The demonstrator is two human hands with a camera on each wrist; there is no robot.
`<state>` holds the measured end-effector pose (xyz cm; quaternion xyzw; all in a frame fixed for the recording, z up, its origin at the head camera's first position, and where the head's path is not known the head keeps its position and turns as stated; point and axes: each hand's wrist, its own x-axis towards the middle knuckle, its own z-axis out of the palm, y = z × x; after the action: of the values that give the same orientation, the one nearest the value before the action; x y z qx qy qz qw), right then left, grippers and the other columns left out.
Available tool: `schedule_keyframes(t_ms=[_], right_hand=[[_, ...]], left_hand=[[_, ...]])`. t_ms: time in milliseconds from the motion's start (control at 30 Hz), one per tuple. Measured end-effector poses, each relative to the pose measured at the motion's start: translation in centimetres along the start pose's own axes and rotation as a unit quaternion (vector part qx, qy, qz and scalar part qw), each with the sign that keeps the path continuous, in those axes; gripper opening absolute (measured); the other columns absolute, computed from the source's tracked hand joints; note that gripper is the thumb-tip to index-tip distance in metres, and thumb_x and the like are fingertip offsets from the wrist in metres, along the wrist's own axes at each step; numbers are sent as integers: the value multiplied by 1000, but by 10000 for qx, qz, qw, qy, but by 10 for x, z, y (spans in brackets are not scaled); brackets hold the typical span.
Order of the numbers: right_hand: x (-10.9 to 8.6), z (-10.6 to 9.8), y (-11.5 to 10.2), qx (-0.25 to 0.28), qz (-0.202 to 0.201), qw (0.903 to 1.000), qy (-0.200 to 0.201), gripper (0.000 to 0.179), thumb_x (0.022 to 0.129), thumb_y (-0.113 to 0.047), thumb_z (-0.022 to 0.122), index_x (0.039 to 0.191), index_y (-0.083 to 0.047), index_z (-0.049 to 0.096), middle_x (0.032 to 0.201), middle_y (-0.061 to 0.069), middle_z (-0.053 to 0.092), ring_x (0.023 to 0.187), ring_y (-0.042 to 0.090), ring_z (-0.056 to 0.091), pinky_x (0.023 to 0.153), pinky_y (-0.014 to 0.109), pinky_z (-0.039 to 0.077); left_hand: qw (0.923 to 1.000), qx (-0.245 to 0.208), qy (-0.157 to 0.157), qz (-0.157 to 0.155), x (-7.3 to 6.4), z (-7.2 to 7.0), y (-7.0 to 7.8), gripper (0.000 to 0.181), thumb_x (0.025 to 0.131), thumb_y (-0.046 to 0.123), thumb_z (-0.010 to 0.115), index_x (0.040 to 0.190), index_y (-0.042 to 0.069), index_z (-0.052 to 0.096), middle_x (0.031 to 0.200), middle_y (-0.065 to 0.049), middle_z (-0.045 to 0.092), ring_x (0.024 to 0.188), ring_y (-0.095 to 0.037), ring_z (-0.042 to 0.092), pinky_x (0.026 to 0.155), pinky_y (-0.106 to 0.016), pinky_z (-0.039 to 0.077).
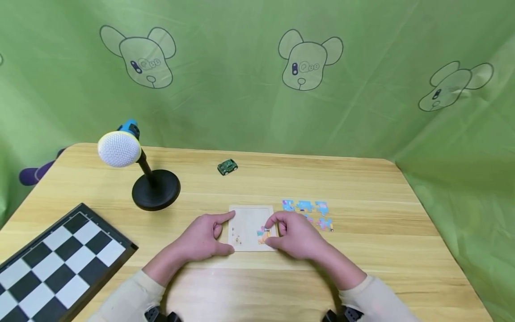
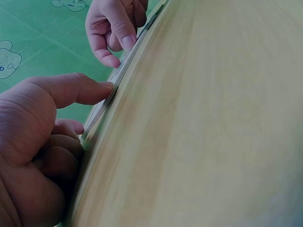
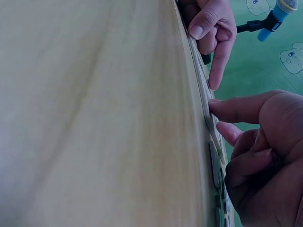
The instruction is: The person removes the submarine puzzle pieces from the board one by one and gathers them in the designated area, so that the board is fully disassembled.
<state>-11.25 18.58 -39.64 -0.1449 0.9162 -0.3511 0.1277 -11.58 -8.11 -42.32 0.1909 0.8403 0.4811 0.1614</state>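
A small pale puzzle tray (image 1: 249,219) lies flat on the table between the two hands. My left hand (image 1: 203,237) rests at its left side, index finger and thumb stretched out to the upper and lower left corners, the other fingers folded under. At the tray's lower right lie colourful jigsaw puzzle pieces (image 1: 261,233), partly covered by my right hand (image 1: 295,235). The index finger and thumb of that hand hold a piece there by its edges. Several loose puzzle pieces (image 1: 305,205) lie just beyond the right hand, some partly hidden. Both wrist views look along the table edge, showing little of the tray's face.
A black-and-white checkered board (image 1: 64,261) lies at the left front. Behind it a toy microphone (image 1: 120,149) stands on a black round base (image 1: 156,190). A small green toy car (image 1: 227,167) is near the table's back edge. Green printed cloth (image 1: 241,89) hangs behind.
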Motion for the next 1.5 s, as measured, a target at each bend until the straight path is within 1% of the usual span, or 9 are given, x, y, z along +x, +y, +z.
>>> schedule_keyframes(t_ms=[133,300,400,533,733,933,1133,1300,1500], right_hand=[[1,-1,-2,-9,54,10000,-25,24,79,-18,86,97,-18,71,57,-2,42,48,10,36,51,28,36],[3,-3,-2,-26,-38,9999,-117,27,77,-19,88,97,-17,70,57,-2,41,48,10,36,51,28,36],[4,-3,-1,-67,-89,9999,-127,24,79,-19,86,97,-18,70,57,-3,40,48,9,35,51,28,35],[4,-2,-1,-71,-31,10000,-60,20,82,-19,84,96,-19,70,56,-3,40,47,9,35,51,28,35],[5,-1,0,-83,4,9999,-61,26,77,-19,88,96,-20,70,57,-3,41,48,10,35,51,28,34],[5,0,-1,-188,-64,9997,-126,24,78,-19,87,94,-20,70,57,-4,41,49,9,36,53,28,36],[3,-2,-3,-64,-49,9998,-183,24,77,-20,87,94,-18,70,57,-4,39,50,9,34,53,27,35],[-2,-8,-3,216,-109,9994,-239,25,77,-19,87,95,-15,69,56,-4,37,50,9,33,57,28,39],[-10,-16,3,448,-317,9982,-257,26,77,-17,87,96,-15,69,56,-7,33,52,7,31,69,30,46]], left_hand=[[10000,13,-19,21,1,0,0,84,72,15,88,145,1,50,53,7,29,48,-9,22,49,-24,27],[10000,12,-7,7,1,-1,-1,85,71,14,88,146,2,50,53,7,29,47,-9,23,49,-25,28],[10000,19,1,-6,1,-1,-1,85,71,14,89,146,2,50,53,7,29,47,-9,22,49,-25,27],[10000,30,-8,-27,1,0,-1,85,71,15,89,146,3,51,53,6,28,48,-9,22,49,-25,26],[10000,-16,15,-55,0,0,0,85,71,14,89,145,2,51,53,6,29,48,-10,22,49,-25,26],[10000,8,7,-47,0,0,0,85,71,15,89,145,2,51,53,6,29,48,-10,22,49,-25,26],[10000,20,5,-44,0,0,0,85,71,15,89,145,2,51,53,6,28,48,-10,22,49,-25,26],[10000,8,-7,-42,0,1,0,85,71,15,89,145,2,50,54,6,27,49,-10,21,50,-25,26],[10000,3,5,-40,0,1,0,86,71,14,89,146,2,50,53,7,27,48,-10,21,51,-25,27]])
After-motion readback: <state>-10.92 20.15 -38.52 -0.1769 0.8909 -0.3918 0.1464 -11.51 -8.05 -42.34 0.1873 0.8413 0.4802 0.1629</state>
